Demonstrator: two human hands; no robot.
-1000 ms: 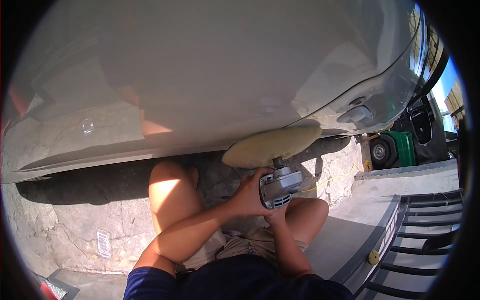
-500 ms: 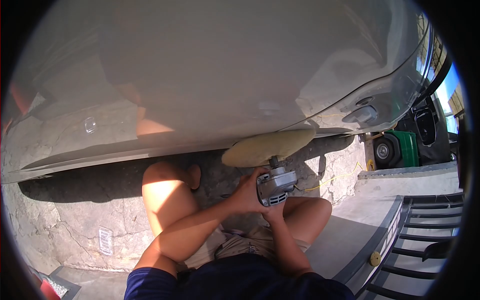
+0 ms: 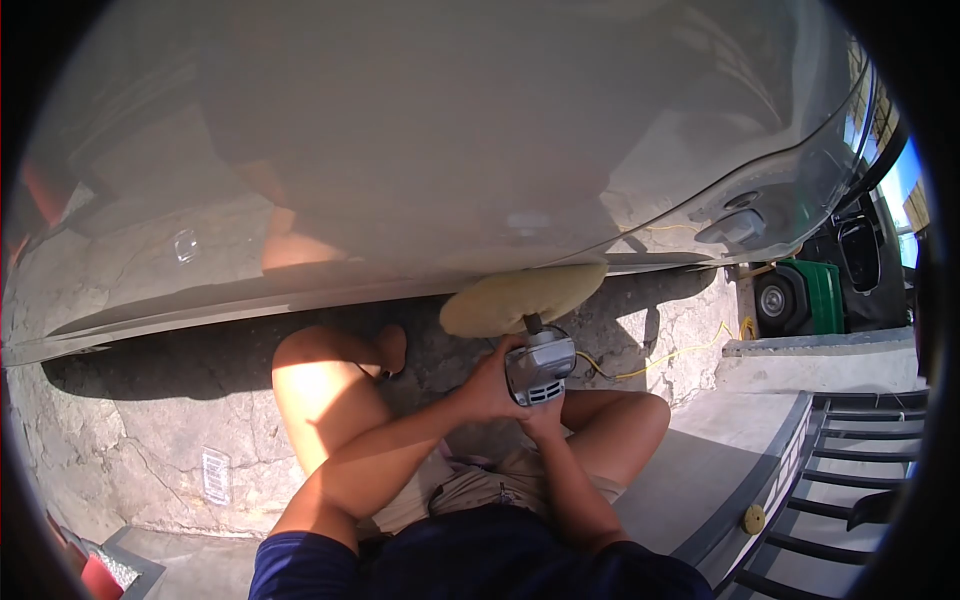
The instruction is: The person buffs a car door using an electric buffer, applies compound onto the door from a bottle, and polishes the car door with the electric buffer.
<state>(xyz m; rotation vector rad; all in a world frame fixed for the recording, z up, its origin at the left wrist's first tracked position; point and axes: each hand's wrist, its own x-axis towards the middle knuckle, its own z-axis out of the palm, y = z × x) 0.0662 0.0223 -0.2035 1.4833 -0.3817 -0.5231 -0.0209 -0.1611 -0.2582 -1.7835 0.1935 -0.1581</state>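
Note:
A grey power polisher [image 3: 541,368] with a round, pale yellow fluffy pad [image 3: 522,302] is held in both hands above my lap. My left hand [image 3: 490,388] wraps round the left side of its body. Under the tool's rear end, my right hand [image 3: 543,420] grips it, its fingers partly hidden. The pad lies against the lower edge of a glossy grey car panel [image 3: 400,150], which reflects the ground and my legs. A yellow cord [image 3: 660,362] runs from near the tool to the right.
Cracked concrete ground [image 3: 150,440] lies under the car, with a labelled clear packet [image 3: 215,475] on it. At the right are a green wheeled box [image 3: 822,297], a low ledge [image 3: 820,345], dark metal bars [image 3: 820,508] and a small yellow round object [image 3: 753,519].
The polisher and both hands have moved a little to the left along the car's lower edge. More of the cord shows beside the tool. The view has shifted slightly.

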